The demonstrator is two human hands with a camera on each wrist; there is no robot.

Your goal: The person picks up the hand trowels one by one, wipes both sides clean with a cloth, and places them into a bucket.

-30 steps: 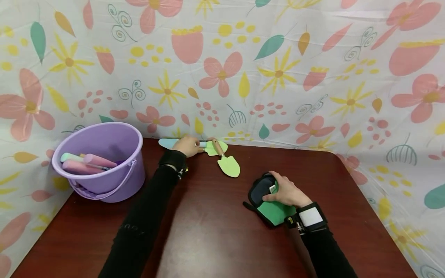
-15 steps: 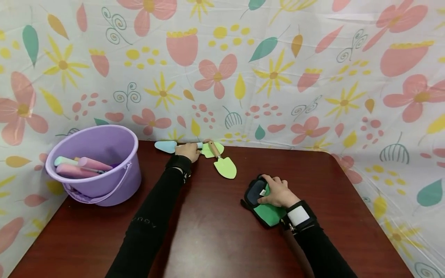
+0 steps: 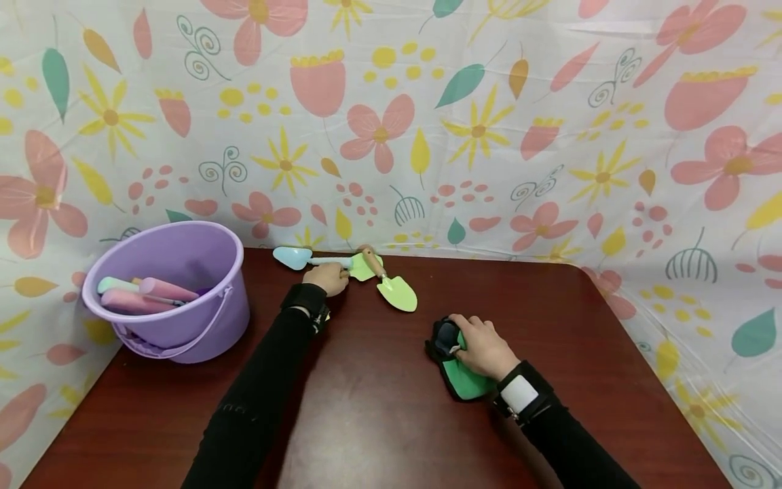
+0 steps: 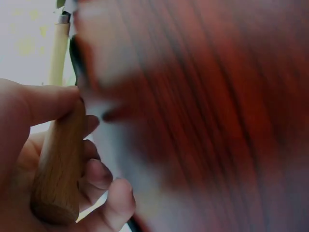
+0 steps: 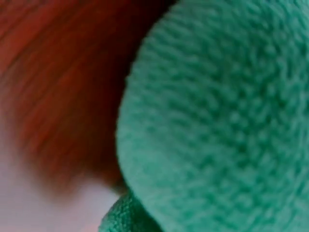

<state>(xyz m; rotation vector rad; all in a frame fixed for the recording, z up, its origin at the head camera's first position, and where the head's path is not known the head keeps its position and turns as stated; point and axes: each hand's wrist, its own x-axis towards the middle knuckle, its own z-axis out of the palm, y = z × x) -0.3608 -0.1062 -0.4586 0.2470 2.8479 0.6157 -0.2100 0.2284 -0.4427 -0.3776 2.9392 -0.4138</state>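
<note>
My left hand [image 3: 326, 278] grips the wooden handle [image 4: 60, 169] of a small garden trowel, its thumb and fingers curled round it. That trowel's light green blade [image 3: 362, 267] lies at the back of the table. Just behind the hand is a light blue trowel [image 3: 293, 257]. Another trowel [image 3: 398, 293], green-bladed with a wooden handle, rests across the held one's blade. My right hand [image 3: 485, 348] grips a green-and-black fabric piece [image 3: 467, 382], with a dark opening and a small pale tag. Its fuzzy green surface [image 5: 217, 116] fills most of the right wrist view.
A purple bucket [image 3: 229, 326] stands on the left of the dark red-brown table [image 3: 366, 407], holding several pink, mint and other coloured handles [image 3: 161, 290]. A flower-patterned sheet [image 3: 391, 75] hangs along the table's back edge.
My left hand has shifted toward me, baring the light blue trowel's handle. My right hand has folded the fabric piece smaller, narrowing its dark opening.
</note>
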